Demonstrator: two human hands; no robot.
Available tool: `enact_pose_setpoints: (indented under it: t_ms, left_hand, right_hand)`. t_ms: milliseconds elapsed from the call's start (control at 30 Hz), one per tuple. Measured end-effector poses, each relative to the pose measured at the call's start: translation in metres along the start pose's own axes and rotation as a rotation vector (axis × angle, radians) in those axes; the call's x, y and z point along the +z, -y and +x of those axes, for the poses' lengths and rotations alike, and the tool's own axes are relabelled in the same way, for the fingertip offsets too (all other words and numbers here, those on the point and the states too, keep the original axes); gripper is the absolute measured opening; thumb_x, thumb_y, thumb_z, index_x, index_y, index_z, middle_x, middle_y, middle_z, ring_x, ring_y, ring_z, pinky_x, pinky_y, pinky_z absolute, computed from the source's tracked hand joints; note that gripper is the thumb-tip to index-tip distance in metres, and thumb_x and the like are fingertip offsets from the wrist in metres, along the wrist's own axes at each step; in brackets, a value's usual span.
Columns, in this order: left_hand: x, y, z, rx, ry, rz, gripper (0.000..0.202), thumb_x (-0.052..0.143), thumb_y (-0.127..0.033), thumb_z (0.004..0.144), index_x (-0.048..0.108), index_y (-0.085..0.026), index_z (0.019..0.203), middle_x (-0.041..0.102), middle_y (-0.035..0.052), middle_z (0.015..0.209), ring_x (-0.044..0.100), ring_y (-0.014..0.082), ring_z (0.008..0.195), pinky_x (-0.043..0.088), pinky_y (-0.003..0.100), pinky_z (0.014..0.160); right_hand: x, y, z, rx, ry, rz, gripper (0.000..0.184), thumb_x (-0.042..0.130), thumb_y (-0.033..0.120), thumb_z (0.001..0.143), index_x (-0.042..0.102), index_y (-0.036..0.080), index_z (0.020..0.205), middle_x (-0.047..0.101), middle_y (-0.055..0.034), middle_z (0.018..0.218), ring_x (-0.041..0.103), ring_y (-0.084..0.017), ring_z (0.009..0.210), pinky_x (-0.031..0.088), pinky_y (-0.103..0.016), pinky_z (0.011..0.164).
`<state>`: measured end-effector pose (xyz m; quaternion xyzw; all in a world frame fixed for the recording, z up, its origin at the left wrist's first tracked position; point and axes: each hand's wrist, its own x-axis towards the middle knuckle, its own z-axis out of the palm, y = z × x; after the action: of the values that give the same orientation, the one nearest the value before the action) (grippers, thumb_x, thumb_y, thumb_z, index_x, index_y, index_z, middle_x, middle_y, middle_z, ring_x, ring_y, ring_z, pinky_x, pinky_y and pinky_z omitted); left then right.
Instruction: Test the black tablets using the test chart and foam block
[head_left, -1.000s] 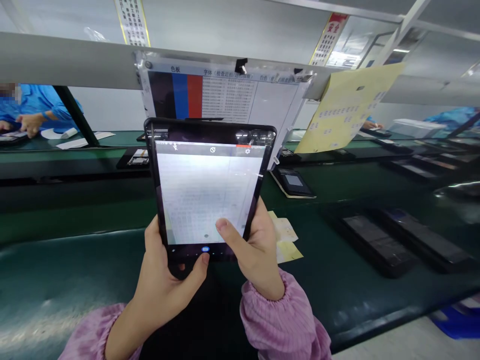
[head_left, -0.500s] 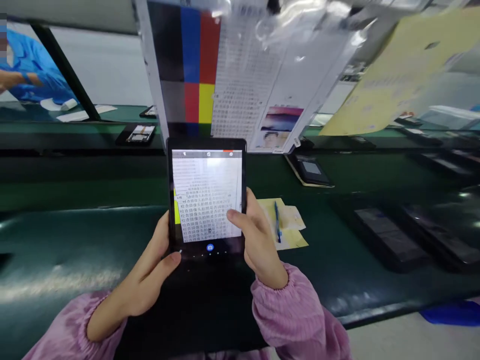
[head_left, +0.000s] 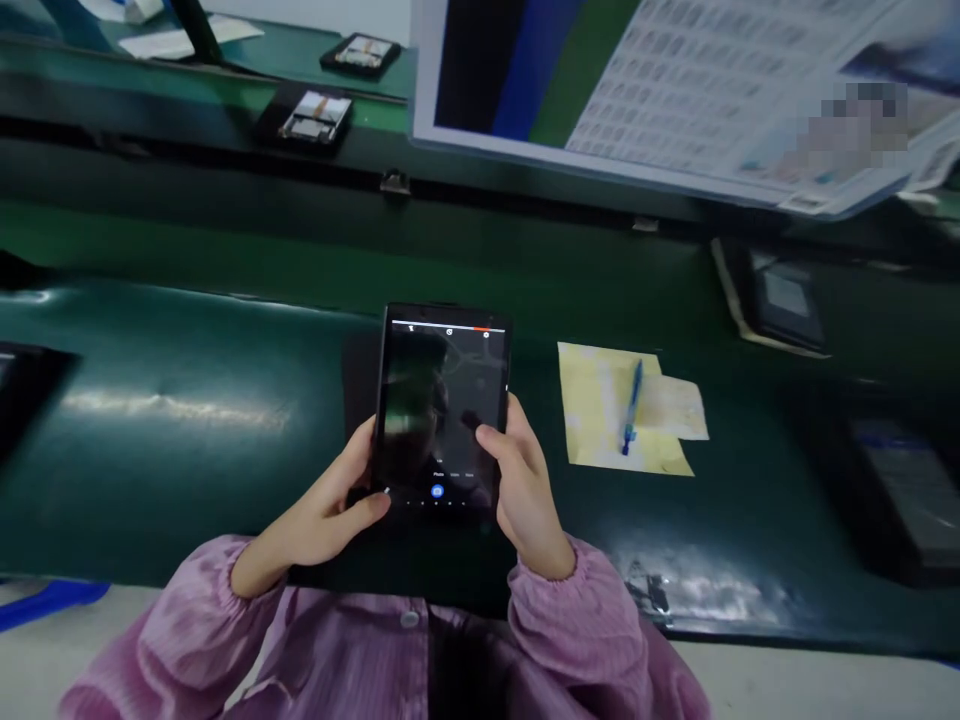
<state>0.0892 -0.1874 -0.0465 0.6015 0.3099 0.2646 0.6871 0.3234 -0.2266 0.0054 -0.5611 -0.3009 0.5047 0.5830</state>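
A black tablet [head_left: 439, 410] is held up between my two hands over the green bench. Its camera app is on, with a mostly dark picture and a blue shutter button near the bottom. My left hand [head_left: 326, 515] grips the lower left edge, thumb on the front bezel. On the right edge, my right hand [head_left: 521, 480] wraps round the side with its thumb over the screen. The fingers behind the tablet are hidden. To the right lie yellow paper sheets [head_left: 592, 410] with a blue pen [head_left: 632, 408] on top.
A printed test chart [head_left: 645, 110] hangs above the bench's back right. Opened devices [head_left: 315, 118] lie on the back ledge. Another dark device [head_left: 784, 295] rests at the right rear, and a blurred one [head_left: 911, 485] lies farther right. The green bench [head_left: 165, 420] has its front edge near my body.
My view has tipped downward, and the chart sits higher in it. The tablet, still in both hands, is lower and tilted flatter; its screen went from printed text to a dark picture.
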Motion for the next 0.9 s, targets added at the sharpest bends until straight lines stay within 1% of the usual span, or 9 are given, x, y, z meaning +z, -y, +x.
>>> enact_pose_setpoints:
  t_ms: [133,300,400,467,567,667,733,800,900]
  left_hand:
    - [0.0,0.008,-0.004,-0.079,-0.062,-0.063,0.077,0.068,-0.032,0.101,0.029,-0.039,0.168,0.042,0.0015,0.171,0.041,0.0292,0.157,0.038,0.043,0.128]
    - [-0.002,0.018,-0.024,-0.219,-0.204,-0.233,0.059,0.068,-0.042,0.1,0.055,-0.032,0.156,0.05,0.0014,0.165,0.04,0.0321,0.157,0.032,0.044,0.13]
    - [-0.005,0.027,-0.046,-0.345,-0.362,-0.248,0.06,0.071,-0.049,0.095,0.061,-0.029,0.151,0.053,0.0012,0.163,0.041,0.0336,0.156,0.029,0.045,0.13]
    - [-0.009,0.035,-0.06,-0.433,-0.429,-0.219,0.065,0.073,-0.054,0.092,0.062,-0.029,0.15,0.058,0.0013,0.16,0.044,0.0352,0.155,0.029,0.049,0.129]
    - [-0.018,0.046,-0.073,-0.532,-0.484,-0.187,0.071,0.078,-0.058,0.085,0.064,-0.031,0.148,0.063,0.001,0.155,0.048,0.0366,0.152,0.028,0.051,0.128]
    - [-0.023,0.051,-0.074,-0.584,-0.505,-0.179,0.073,0.08,-0.058,0.082,0.063,-0.033,0.149,0.063,-0.0011,0.155,0.047,0.0359,0.153,0.026,0.05,0.13]
    - [-0.023,0.052,-0.071,-0.595,-0.498,-0.18,0.071,0.079,-0.058,0.083,0.062,-0.035,0.149,0.062,-0.0027,0.156,0.046,0.0355,0.154,0.026,0.05,0.13]
    - [-0.022,0.051,-0.067,-0.584,-0.48,-0.193,0.071,0.078,-0.059,0.084,0.062,-0.037,0.149,0.063,-0.004,0.155,0.047,0.0352,0.153,0.025,0.051,0.13]
    - [-0.02,0.049,-0.064,-0.567,-0.47,-0.209,0.069,0.078,-0.059,0.084,0.062,-0.038,0.149,0.063,-0.0054,0.155,0.047,0.0338,0.153,0.024,0.05,0.131]
  right_hand:
    - [0.0,-0.01,-0.001,0.025,0.035,-0.009,0.038,0.068,0.037,0.094,0.066,0.03,0.132,0.072,-0.0026,0.136,0.067,-0.028,0.126,0.049,-0.049,0.119]
    - [-0.007,-0.018,-0.003,0.063,0.104,-0.14,0.044,0.066,0.045,0.097,0.066,0.031,0.138,0.07,-0.0036,0.138,0.062,-0.029,0.133,0.049,-0.047,0.118]
    - [-0.018,-0.015,-0.006,0.097,0.199,-0.257,0.045,0.062,0.053,0.1,0.068,0.031,0.138,0.072,-0.0061,0.115,0.069,-0.025,0.1,0.06,-0.043,0.094]
    - [-0.032,-0.008,-0.007,0.086,0.221,-0.345,0.045,0.058,0.053,0.102,0.068,0.031,0.14,0.067,-0.0053,0.107,0.062,-0.018,0.077,0.059,-0.036,0.073]
    - [-0.067,0.008,-0.005,-0.045,0.017,-0.561,0.04,0.057,0.05,0.103,0.07,0.032,0.136,0.063,-0.005,0.111,0.058,-0.015,0.075,0.053,-0.032,0.067]
    - [-0.118,0.024,0.002,-0.188,-0.458,-0.865,0.041,0.062,0.051,0.096,0.069,0.029,0.131,0.061,-0.0071,0.117,0.061,-0.019,0.086,0.055,-0.036,0.076]
    - [-0.155,0.03,0.011,-0.164,-0.747,-1.052,0.052,0.061,0.055,0.091,0.065,0.026,0.135,0.058,-0.0108,0.126,0.061,-0.024,0.095,0.056,-0.045,0.088]
    - [-0.186,0.03,0.02,-0.107,-0.857,-1.124,0.066,0.065,0.057,0.084,0.06,0.019,0.139,0.055,-0.0168,0.133,0.058,-0.031,0.109,0.049,-0.056,0.104]
    - [-0.218,0.025,0.033,-0.03,-0.863,-1.158,0.086,0.076,0.058,0.069,0.059,0.01,0.138,0.055,-0.0245,0.135,0.051,-0.042,0.128,0.039,-0.064,0.115]
